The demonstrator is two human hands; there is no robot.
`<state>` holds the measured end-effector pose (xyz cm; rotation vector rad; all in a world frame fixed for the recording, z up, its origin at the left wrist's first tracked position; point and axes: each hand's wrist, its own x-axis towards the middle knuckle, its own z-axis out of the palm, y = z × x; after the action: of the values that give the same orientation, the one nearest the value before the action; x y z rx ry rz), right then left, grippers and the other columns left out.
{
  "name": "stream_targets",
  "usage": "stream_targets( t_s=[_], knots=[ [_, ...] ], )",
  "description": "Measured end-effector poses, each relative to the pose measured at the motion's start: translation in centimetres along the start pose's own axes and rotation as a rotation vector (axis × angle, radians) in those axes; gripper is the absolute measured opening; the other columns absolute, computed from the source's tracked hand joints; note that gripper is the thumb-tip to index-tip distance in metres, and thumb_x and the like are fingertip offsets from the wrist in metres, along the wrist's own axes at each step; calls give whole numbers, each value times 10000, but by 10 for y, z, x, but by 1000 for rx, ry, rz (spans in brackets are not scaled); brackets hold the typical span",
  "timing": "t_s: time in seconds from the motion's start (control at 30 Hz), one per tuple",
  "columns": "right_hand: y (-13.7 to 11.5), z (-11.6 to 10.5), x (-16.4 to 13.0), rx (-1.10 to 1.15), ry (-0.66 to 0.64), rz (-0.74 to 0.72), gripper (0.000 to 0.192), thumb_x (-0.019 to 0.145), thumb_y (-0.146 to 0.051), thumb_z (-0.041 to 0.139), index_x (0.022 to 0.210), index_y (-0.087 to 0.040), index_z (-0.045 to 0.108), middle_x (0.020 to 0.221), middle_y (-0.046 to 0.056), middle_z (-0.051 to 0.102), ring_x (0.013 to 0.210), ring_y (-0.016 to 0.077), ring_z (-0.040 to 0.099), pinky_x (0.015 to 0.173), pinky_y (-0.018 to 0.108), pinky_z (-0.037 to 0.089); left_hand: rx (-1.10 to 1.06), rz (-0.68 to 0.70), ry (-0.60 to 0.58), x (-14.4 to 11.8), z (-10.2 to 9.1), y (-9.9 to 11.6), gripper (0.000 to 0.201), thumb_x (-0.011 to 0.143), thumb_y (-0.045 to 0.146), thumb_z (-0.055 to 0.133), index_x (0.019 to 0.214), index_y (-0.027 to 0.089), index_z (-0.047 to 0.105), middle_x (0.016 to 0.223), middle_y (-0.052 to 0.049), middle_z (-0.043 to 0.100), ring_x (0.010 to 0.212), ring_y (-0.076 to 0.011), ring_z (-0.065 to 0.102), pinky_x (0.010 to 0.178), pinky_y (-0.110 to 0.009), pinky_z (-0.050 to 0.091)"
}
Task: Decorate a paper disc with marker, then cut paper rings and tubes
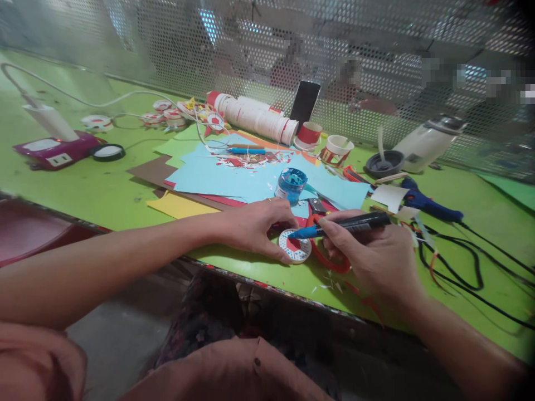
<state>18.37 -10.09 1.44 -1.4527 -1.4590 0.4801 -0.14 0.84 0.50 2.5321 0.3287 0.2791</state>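
A small round white disc [299, 254] with a red centre and blue dots lies near the table's front edge. The thumb and fingers of my left hand [261, 225] grip its left rim. My right hand [376, 256] holds a black marker [359, 224], its tip end coated blue and touching or just above the disc's upper part. Orange-handled scissors [340, 265] lie partly beneath my right hand. Behind my left hand stands an open glass jar of blue paint [291, 188] on light blue paper [251, 181].
Stacked paper cups [259, 118], a phone [306, 101] and two loose cups stand along the perforated metal screen [175, 67]. To the right are a white bottle [428, 146], a blue glue gun [434, 206] and black cables. A purple power block [58, 149] sits left.
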Motion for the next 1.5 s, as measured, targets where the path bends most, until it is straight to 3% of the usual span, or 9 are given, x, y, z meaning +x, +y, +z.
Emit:
stream_targets(
  t_s=[0.23,0.57,0.77,0.93,1.2,1.5],
  knots=[
    [-1,2,0,65,-54,24,136,795,-319,679,788,-183,686,491,-55,556,398,65,455,353,185,382,-6,-4,8,0,0,0,409,739,434,687,1036,167,595,929,-42,517,847,-173,464,707,-271,369],
    [1,2,-2,16,-19,3,143,780,-334,698,788,-191,701,509,-46,564,410,76,470,369,200,390,3,1,10,0,0,0,414,732,428,699,1031,160,596,930,-46,521,854,-176,467,714,-271,370],
    [1,3,-2,-36,-5,-86,125,762,-311,709,745,-188,697,545,-30,615,457,103,545,391,208,418,-2,6,4,0,0,-1,418,739,447,689,1018,150,599,933,-50,521,860,-177,468,727,-277,374],
    [0,3,-3,-27,10,-33,174,761,-351,705,735,-180,700,558,-7,627,499,132,582,376,216,418,-16,1,6,0,0,-2,428,727,458,696,1017,159,596,941,-50,526,858,-176,470,731,-279,379],
    [1,2,-2,-1,-19,-47,142,771,-337,697,755,-196,704,525,-31,586,487,123,563,447,238,471,-6,5,8,0,1,-3,428,736,456,687,1028,159,588,956,-55,529,874,-181,476,747,-281,380],
    [2,1,-2,60,-58,47,186,782,-365,689,763,-180,691,502,-40,554,426,82,468,386,205,389,-11,-5,2,-1,1,-1,413,743,455,678,1018,158,592,948,-47,526,860,-175,469,728,-277,375]
  ],
)
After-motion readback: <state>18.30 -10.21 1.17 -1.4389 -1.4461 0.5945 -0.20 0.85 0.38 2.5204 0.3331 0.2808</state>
